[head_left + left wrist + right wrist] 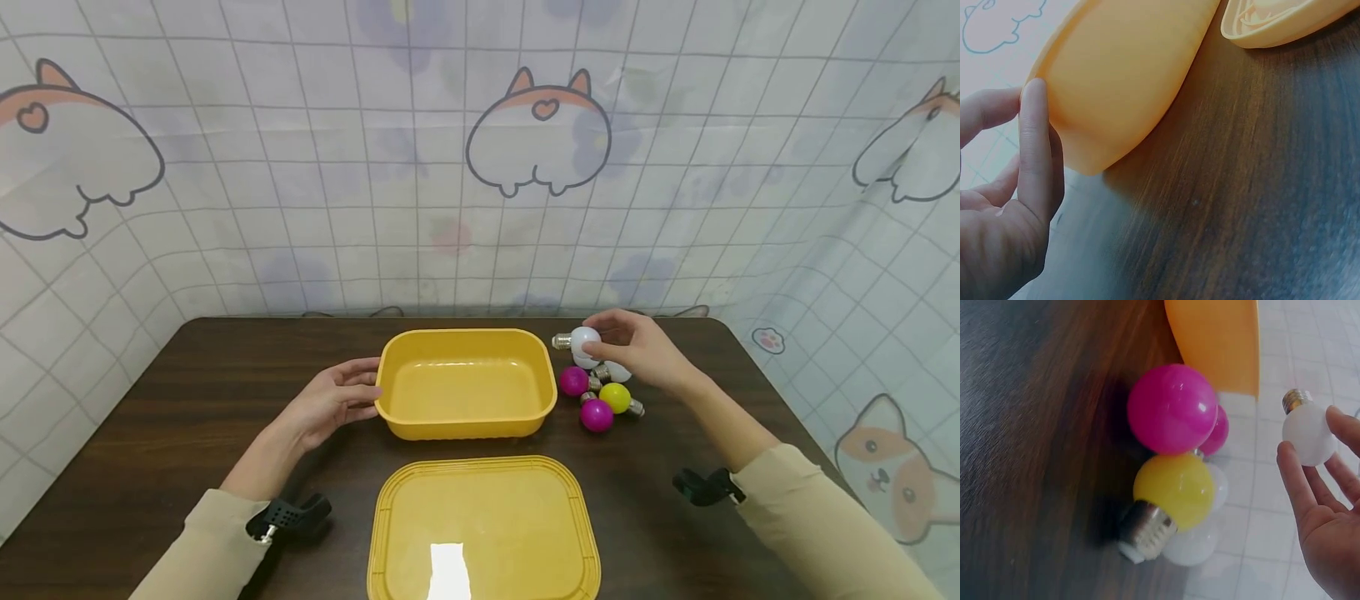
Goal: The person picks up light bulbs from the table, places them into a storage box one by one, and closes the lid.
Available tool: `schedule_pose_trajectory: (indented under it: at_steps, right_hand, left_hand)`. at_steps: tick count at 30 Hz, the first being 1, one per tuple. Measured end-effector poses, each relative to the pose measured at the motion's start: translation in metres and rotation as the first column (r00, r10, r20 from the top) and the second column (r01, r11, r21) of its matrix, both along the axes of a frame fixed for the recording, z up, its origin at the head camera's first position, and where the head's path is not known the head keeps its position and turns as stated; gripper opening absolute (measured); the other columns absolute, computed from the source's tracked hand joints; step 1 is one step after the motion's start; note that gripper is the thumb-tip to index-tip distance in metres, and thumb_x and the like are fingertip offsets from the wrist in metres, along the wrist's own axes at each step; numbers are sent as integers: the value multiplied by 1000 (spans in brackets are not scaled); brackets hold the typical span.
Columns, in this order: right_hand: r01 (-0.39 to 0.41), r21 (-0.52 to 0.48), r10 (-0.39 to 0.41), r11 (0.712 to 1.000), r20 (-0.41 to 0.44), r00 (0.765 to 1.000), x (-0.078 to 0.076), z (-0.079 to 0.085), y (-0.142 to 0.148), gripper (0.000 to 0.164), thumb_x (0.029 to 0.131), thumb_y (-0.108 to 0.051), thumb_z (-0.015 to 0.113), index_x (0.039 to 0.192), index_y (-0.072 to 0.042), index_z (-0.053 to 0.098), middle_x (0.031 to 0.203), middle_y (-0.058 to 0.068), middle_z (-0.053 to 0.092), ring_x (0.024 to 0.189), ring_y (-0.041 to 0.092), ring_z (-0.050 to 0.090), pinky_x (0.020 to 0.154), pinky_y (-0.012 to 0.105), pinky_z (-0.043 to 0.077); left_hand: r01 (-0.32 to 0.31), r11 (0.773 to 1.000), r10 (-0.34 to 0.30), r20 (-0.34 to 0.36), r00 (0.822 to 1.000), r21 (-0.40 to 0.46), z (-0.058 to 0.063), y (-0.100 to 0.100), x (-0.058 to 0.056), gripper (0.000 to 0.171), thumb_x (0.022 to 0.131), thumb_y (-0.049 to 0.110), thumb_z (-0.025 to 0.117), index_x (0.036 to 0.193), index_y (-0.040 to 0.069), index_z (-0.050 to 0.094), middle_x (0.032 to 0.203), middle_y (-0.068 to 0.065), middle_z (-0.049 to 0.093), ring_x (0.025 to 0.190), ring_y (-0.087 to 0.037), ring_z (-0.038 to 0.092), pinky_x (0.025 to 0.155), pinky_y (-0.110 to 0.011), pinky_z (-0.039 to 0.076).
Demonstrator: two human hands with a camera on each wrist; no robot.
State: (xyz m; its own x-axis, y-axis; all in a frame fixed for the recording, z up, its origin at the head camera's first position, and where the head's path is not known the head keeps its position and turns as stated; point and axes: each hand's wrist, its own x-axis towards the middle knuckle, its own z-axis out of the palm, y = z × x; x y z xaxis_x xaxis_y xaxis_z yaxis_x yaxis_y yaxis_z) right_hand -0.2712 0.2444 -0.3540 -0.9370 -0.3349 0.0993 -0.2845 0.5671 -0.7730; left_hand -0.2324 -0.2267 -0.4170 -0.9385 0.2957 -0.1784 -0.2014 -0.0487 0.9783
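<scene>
The left hand (337,400) is at the left end of a yellow plastic container (468,429), thumb and fingers on its rim. In the left wrist view, the thumb lies against the container's outer wall (1129,75). Over a group of bulbs to the right of the container, the right hand (637,342) pinches a white light bulb (584,338) by its globe. Its metal screw base (1297,400) points toward the container. Below it lie two magenta bulbs (597,415), a yellow bulb (615,397) and white bulbs (618,372), partly hidden.
A yellow lid (483,525) lies flat in front of the container, near the person. All stand on a dark wood table (225,358). Behind and to the right hangs a white gridded curtain (420,167) with cartoon dogs. Both wrists wear black straps (705,487).
</scene>
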Motion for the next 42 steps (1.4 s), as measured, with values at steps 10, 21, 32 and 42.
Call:
schedule_pose_trajectory:
  at_steps: [10, 21, 32, 42]
  right_hand:
    - [-43, -32, 44, 999, 15, 999, -4, 3, -22, 46, 97, -29, 75, 132, -3, 61, 123, 15, 66, 111, 32, 64, 92, 44, 59]
    - [-98, -91, 102, 991, 39, 994, -12, 0, -49, 42, 97, -23, 75, 130, -2, 62, 122, 15, 67, 110, 31, 65, 94, 54, 56]
    - [-107, -109, 112, 988, 32, 993, -15, -3, -68, 40, 96, -22, 76, 128, -3, 63, 120, 13, 68, 109, 30, 65, 93, 50, 58]
    - [-140, -134, 144, 981, 25, 989, -11, -1, -89, 39, 95, -23, 77, 127, -4, 65, 118, 10, 69, 107, 27, 65, 95, 43, 56]
  left_hand:
    - [4, 1000, -4, 4, 1000, 9, -1, 0, 1, 69, 99, 4, 68, 156, -3, 31, 125, -13, 62, 96, -18, 72, 88, -32, 60]
    - [8, 1000, -9, 12, 1000, 20, -4, -3, 1, 69, 99, 3, 67, 157, -3, 30, 127, -13, 61, 97, -18, 71, 88, -33, 59]
    - [13, 1000, -14, 8, 1000, 27, -4, -5, 1, 70, 99, 2, 68, 156, -3, 29, 124, -11, 63, 96, -18, 72, 87, -33, 60]
    - [26, 999, -26, 5, 1000, 32, -2, -2, -2, 70, 99, 2, 67, 157, -3, 29, 127, -14, 62, 97, -19, 72, 88, -34, 60]
